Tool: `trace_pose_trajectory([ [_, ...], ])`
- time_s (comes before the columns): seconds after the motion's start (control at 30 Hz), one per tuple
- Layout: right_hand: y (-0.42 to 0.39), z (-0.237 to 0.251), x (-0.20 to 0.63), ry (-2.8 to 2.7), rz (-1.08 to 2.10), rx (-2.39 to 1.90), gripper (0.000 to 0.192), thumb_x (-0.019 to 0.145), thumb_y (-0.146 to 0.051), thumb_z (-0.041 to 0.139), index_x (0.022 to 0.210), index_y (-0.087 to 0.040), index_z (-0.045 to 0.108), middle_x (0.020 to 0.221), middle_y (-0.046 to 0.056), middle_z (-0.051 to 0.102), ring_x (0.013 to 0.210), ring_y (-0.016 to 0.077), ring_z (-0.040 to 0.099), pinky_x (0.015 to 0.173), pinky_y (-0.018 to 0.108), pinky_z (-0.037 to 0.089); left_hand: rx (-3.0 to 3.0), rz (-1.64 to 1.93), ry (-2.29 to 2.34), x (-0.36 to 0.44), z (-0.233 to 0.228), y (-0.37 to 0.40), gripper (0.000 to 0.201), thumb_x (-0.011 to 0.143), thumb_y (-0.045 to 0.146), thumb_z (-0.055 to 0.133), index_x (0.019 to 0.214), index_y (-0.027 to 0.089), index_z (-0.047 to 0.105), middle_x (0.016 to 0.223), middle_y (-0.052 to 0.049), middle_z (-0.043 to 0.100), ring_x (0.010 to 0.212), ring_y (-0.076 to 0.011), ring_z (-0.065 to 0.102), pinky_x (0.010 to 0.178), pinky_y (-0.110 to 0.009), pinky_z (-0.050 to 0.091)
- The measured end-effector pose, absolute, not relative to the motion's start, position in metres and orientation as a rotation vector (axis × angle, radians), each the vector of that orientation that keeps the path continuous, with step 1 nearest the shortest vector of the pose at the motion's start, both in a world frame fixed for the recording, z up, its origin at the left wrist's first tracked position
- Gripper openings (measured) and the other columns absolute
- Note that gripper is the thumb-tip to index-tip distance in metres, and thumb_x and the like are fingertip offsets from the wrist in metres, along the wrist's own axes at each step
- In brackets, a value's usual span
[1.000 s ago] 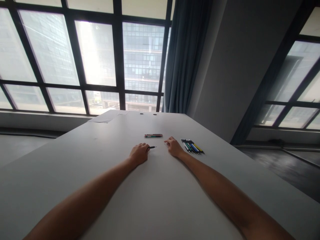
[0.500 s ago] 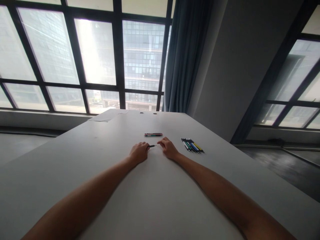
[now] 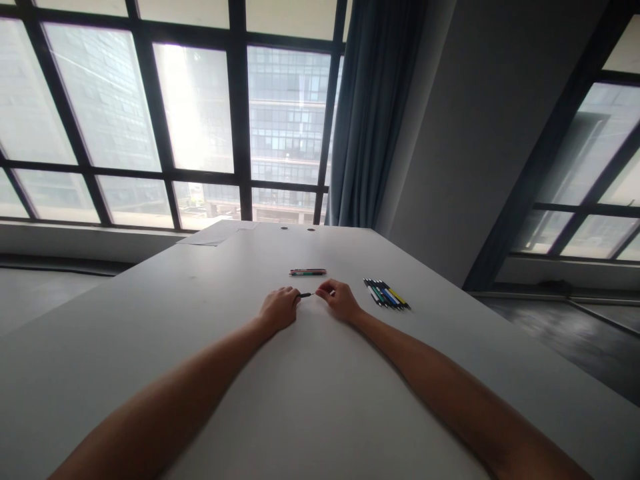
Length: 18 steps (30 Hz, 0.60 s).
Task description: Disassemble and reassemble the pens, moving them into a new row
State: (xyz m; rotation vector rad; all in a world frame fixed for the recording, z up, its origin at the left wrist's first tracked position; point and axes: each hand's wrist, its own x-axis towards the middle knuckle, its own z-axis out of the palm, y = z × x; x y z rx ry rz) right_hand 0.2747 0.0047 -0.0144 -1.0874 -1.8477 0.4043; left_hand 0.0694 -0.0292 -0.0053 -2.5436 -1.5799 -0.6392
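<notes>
My left hand (image 3: pixel 281 307) is closed around a dark pen (image 3: pixel 304 295), most of its barrel hidden in the palm. Its thin, pale tip points right, toward my other hand. My right hand (image 3: pixel 340 299) is pinched, thumb and forefinger meeting at the end of that tip; how firmly they grip it is too small to see. Just beyond both hands lie pens (image 3: pixel 307 272) side by side, one reddish and one with green. To the right of my right hand, a row of several pens (image 3: pixel 386 294) with black, white, green, blue and yellow parts rests slanted on the table.
The white table (image 3: pixel 240 400) stretches away toward the windows. Papers (image 3: pixel 213 233) lie at its far left edge, and two dark round fittings sit near the far end. A blue curtain (image 3: pixel 363 120) and a grey pillar stand behind.
The fingertips of my right hand have come in to the pen's tip, closing the small gap. My left hand stays in place, and the view has tilted slightly.
</notes>
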Motion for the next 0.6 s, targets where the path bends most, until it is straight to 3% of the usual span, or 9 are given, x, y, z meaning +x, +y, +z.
trace_pose_trajectory([
  [0.6,0.0010,-0.0155,0.2715,-1.901,0.407,-1.094,0.010,0.076,-0.021,0.064,0.081,-0.016,0.071,0.075,0.004,0.070,0.066,0.0142,0.062,0.060,0.023,0.047,-2.544,-0.617,-1.587,0.0702,-0.0044,-0.0305,0.026,0.094,0.028,0.037,0.103,0.022,0.061,0.102,-0.007,0.065,0.096,-0.0204,0.059,0.080,-0.031,0.045],
])
